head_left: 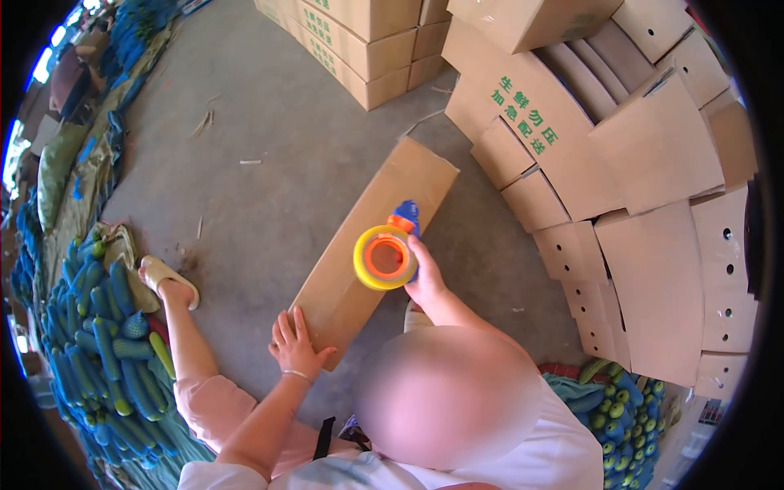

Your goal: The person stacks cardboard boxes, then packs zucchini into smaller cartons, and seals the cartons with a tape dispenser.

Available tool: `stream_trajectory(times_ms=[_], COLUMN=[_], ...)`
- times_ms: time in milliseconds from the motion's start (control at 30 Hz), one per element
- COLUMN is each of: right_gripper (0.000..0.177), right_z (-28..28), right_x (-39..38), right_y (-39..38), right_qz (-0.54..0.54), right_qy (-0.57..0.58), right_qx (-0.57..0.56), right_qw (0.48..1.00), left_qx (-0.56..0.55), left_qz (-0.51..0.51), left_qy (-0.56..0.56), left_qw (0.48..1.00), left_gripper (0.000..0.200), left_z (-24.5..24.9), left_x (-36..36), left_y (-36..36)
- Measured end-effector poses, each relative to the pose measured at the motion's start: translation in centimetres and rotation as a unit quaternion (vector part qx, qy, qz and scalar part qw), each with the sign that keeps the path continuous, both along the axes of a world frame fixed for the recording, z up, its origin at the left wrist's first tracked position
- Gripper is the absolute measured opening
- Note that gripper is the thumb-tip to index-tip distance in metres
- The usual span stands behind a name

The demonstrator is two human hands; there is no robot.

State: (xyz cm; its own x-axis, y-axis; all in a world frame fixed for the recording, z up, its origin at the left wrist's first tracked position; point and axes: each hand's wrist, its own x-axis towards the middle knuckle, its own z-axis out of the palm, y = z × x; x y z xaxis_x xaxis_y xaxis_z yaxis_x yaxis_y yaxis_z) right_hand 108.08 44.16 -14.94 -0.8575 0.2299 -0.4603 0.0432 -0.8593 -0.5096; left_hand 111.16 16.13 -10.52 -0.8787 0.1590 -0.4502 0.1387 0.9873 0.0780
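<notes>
A long, narrow cardboard box (354,259) lies at a slant in front of me on the concrete floor. My left hand (298,347) rests on its near end, fingers stretched out and thumb apart. In my right hand (426,282) is a tape dispenser (404,216) with a blue and orange body, my fingers wrapped round its handle. It carries a big yellow roll of tape (359,260) on an orange core. From above, the dispenser overlaps the middle and right edge of the box. The handle is mostly hidden behind my fingers.
Stacked cartons (367,57) stand ahead, and a high pile of cardboard boxes (563,147) rises on the right. Net-wrapped green vegetables (106,351) heap up at the left; more round green produce (625,429) lies at lower right. Another person (69,86) is at far left.
</notes>
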Motion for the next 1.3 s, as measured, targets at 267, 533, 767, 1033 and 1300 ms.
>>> stream_trajectory(times_ms=[267,533,767,1033,1300], right_gripper=[0.052,0.058,0.063,0.07,0.077], right_z=[3.0,5.2,10.6,12.0,13.2], right_x=[-4.8,4.2,15.4,20.7,21.1], right_y=[-4.3,3.1,9.0,11.6,13.8], right_qz=[0.188,0.114,-0.057,-0.1,-0.023], right_qy=[0.078,0.036,-0.077,-0.109,-0.148], right_qx=[0.012,0.145,0.333,0.445,0.607], right_qw=[0.979,0.982,0.938,0.883,0.78], left_qx=[-0.04,0.053,-0.057,0.188,0.351], left_qz=[-0.078,-0.303,-0.307,-0.298,-0.671], left_qy=[-0.053,0.002,0.036,0.36,0.368], left_qw=[0.995,0.952,0.949,0.864,0.54], left_gripper=[0.114,0.1,0.093,0.074,0.076], left_z=[1.3,-2.1,0.3,21.1,38.8], left_x=[8.7,5.0,-5.9,-19.6,-9.7], left_y=[-1.1,4.4,3.3,20.2,45.6])
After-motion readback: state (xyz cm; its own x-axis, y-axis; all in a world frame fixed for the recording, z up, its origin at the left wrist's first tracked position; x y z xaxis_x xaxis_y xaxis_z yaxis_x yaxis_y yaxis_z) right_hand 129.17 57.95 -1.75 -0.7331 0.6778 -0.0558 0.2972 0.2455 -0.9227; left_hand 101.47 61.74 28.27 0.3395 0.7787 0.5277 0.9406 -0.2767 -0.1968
